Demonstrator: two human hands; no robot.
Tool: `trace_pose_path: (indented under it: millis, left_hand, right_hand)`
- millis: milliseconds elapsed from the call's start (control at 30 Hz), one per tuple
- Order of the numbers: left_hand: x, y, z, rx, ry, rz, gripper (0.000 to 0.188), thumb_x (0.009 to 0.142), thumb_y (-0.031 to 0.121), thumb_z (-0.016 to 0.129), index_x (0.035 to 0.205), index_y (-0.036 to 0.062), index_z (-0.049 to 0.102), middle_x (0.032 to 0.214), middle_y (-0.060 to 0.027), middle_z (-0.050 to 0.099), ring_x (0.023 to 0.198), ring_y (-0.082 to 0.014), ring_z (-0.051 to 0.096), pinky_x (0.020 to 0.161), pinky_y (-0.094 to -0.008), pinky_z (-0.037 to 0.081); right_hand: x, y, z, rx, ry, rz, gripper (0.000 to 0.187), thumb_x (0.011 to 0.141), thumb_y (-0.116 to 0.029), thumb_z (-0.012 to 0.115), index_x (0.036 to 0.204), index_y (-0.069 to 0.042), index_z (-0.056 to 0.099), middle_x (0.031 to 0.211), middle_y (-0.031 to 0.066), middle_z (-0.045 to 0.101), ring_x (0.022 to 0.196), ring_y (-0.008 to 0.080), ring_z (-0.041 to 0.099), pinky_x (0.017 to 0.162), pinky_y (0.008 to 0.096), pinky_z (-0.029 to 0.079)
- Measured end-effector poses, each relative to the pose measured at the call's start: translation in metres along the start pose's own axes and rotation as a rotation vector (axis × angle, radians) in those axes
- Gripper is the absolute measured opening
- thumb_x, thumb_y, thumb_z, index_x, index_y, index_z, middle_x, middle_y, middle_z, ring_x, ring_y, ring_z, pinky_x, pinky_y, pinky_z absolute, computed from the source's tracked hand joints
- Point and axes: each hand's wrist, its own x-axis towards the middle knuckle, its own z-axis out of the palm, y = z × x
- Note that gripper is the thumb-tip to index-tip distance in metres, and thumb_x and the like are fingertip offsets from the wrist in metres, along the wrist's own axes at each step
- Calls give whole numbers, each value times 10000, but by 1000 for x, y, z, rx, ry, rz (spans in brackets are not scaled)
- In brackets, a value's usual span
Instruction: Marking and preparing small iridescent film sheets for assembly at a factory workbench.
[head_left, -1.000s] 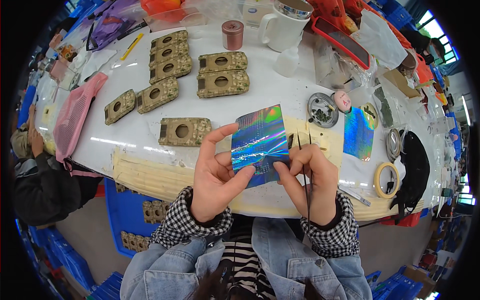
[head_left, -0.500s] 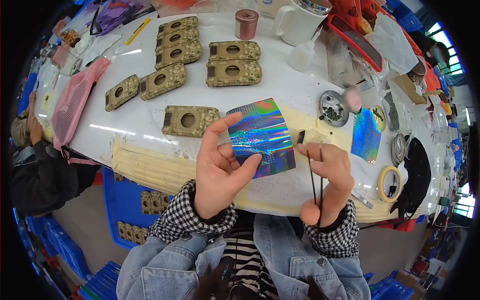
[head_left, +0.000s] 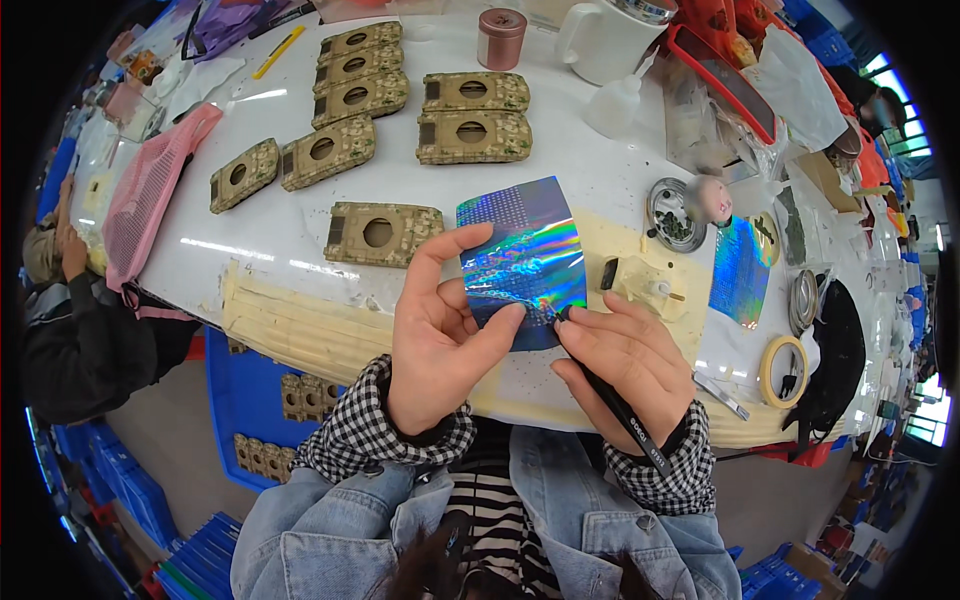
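My left hand (head_left: 435, 345) pinches a shiny holographic sheet (head_left: 522, 245) at its left side, thumb in front, and holds it tilted above the table. Rows of tiny marks cover the sheet. My right hand (head_left: 635, 355) is closed around black tweezers (head_left: 618, 402). Their tips touch or nearly touch the sheet's lower right edge; I cannot tell which. Just beyond my left hand lies a camouflage toy tank hull (head_left: 345, 235) with a round hole in its top. Several similar tank hulls (head_left: 473, 137) sit farther back in rows.
To the right are a round tin (head_left: 676, 232) with small dark green pieces, another holographic sheet (head_left: 738, 275) and a tape roll (head_left: 783, 368). A white jug (head_left: 600, 45) and red-cased phone (head_left: 722, 83) stand behind. A blue tray (head_left: 235, 400) of hulls sits below the table's left edge.
My right hand has turned the tweezers round and brought their tips to the sheet's lower right edge. The left hand keeps its hold, with the sheet tilted slightly differently.
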Motion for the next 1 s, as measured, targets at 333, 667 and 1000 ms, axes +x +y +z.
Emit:
trace_pose_path:
  millis: [333, 667, 1000]
  left_hand:
    - [-1, 0, -1, -6, -2, -14, 612, 843, -123, 585, 1358, 18, 284, 1123, -166, 641, 1056, -171, 614, 901, -274, 507]
    - [-2, 0, -1, 2, 7, -8, 616, 842, -119, 596, 1356, 17, 285, 1121, -162, 643, 1062, -169, 612, 910, -274, 502]
    - [-2, -1, -2, 36, -9, 20, 624, 834, -129, 589, 1357, 13, 280, 1135, -164, 641, 1068, -171, 610, 910, -273, 505]
  right_hand:
    - [0, 0, 0, 40, 8, 24, 336, 688, -42, 804, 1004, -47, 690, 906, 83, 697, 899, 232, 684, 864, 418, 539]
    - [0, -2, -1, 69, -15, 32, 341, 703, -14, 783, 1025, -27, 671, 934, 103, 699, 925, 253, 681, 896, 429, 523]
    - [0, 0, 1, 54, 8, 31, 326, 699, -38, 796, 1005, -34, 683, 912, 95, 697, 905, 242, 686, 869, 410, 541]
